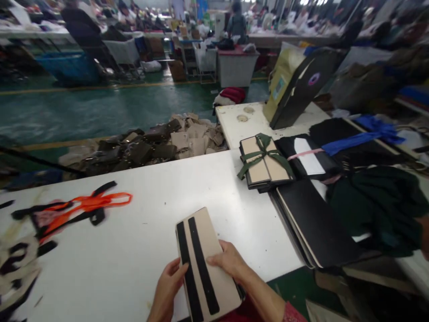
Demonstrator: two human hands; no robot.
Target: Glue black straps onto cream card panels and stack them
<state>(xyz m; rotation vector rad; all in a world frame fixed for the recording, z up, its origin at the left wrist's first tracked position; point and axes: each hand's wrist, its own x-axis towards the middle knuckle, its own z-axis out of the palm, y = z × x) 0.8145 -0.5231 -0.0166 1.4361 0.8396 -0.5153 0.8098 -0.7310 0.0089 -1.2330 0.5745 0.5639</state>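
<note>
I hold a beige board with two black strips over the near edge of the white table. My left hand grips its left edge, fingers curled onto the face. From the right, my right hand rests on top of the board, its fingers bent over the right-hand strip. The board tilts up toward me.
A bundle of beige boards tied with green ribbon lies to the right, beside black panels and dark green cloth. Orange and black straps lie at left. A heap of scraps sits on the floor beyond the table.
</note>
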